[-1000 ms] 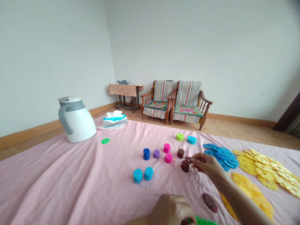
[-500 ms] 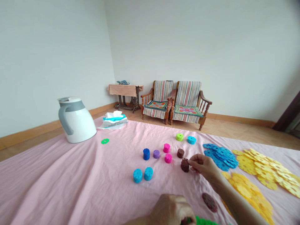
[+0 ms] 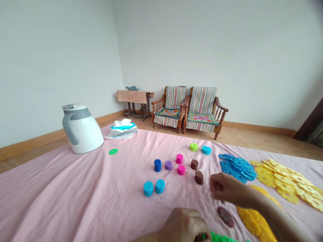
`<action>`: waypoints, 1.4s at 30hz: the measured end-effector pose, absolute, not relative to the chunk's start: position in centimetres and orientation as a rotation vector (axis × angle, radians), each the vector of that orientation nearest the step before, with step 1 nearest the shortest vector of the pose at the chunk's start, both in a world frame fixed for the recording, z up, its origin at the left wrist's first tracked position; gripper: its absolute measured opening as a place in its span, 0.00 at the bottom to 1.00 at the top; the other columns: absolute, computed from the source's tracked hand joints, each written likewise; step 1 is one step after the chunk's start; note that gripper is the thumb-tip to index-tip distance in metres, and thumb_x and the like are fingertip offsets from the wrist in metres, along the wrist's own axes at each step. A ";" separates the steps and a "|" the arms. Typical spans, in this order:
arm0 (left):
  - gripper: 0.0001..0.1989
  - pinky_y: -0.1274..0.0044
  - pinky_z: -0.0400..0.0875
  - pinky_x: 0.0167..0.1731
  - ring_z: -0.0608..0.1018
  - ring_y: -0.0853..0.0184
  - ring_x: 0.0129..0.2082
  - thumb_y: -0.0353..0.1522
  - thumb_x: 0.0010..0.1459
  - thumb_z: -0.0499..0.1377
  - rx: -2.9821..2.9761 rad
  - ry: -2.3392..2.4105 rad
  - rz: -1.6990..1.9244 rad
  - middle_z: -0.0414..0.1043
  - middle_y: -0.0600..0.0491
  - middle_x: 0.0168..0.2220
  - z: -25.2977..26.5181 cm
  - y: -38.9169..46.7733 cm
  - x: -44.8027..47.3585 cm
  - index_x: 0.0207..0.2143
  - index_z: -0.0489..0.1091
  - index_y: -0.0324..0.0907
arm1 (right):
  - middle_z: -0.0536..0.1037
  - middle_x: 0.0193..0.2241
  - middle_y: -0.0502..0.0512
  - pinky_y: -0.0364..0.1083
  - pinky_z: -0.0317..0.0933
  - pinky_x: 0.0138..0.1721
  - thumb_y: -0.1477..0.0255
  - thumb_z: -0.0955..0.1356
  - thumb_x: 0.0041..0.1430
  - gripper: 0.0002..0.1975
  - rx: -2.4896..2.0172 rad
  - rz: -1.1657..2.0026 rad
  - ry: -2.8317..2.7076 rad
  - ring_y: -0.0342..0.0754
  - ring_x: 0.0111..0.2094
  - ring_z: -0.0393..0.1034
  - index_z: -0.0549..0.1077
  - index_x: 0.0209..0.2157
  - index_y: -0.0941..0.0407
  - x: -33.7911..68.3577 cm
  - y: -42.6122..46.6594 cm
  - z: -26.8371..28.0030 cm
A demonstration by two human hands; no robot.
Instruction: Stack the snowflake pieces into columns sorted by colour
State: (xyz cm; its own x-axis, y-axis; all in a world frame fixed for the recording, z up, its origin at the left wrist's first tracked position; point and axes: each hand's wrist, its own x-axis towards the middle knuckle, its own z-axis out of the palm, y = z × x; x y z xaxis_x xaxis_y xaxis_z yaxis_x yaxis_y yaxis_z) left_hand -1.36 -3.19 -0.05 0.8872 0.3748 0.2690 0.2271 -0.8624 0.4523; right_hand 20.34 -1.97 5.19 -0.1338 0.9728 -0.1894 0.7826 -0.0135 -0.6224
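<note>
Right hand (image 3: 222, 189): just right of front brown stack (image 3: 199, 177), apart, fingers curled in (blurred, can't tell contents).
Left hand (image 3: 188, 224): nearer than that stack, curled, contents hidden.
Brown disc (image 3: 225, 216): nearer than that stack, rightward.

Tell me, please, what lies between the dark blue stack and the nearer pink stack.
The purple stack stands between the dark blue stack and the nearer pink stack, as the head view shows.

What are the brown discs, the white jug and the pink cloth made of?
Brown discs: probably plastic, matte, with even colour and neat notches. White jug: likely hard plastic, smooth, softly shiny; coated metal is possible. Pink cloth: seemingly woven fabric, dull, with soft creases.
</note>
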 end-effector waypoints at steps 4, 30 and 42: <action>0.02 0.86 0.67 0.26 0.75 0.73 0.24 0.27 0.50 0.65 2.624 0.426 0.505 0.76 0.57 0.24 -0.4 -3.2 -1.4 0.26 0.74 0.39 | 0.73 0.30 0.50 0.42 0.53 0.28 0.78 0.69 0.31 0.12 -2.071 0.834 -2.218 0.48 0.33 0.66 0.70 0.25 0.55 19.7 -3.8 6.9; 0.03 0.85 0.66 0.26 0.75 0.73 0.24 0.26 0.51 0.65 2.684 0.441 0.430 0.76 0.57 0.25 0.4 -3.3 -1.3 0.27 0.74 0.38 | 0.77 0.22 0.50 0.40 0.60 0.28 0.75 0.68 0.45 0.03 -1.465 1.248 -1.807 0.43 0.26 0.70 0.69 0.21 0.58 20.6 -1.7 4.9; 0.02 0.85 0.65 0.25 0.75 0.73 0.24 0.27 0.52 0.65 2.716 0.443 0.398 0.76 0.56 0.25 0.6 -3.2 -1.3 0.28 0.74 0.38 | 0.76 0.17 0.51 0.41 0.60 0.23 0.65 0.73 0.41 0.11 -1.471 1.029 -1.045 0.42 0.20 0.68 0.71 0.22 0.57 19.0 0.9 1.4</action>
State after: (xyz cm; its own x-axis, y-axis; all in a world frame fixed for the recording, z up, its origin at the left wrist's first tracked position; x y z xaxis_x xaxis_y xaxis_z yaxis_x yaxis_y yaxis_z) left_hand -1.30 -3.23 0.65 0.9112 0.3518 0.2142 0.2507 -0.8863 0.3894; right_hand 19.05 0.93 1.38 0.2599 0.9622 -0.0809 0.0960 -0.1091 -0.9894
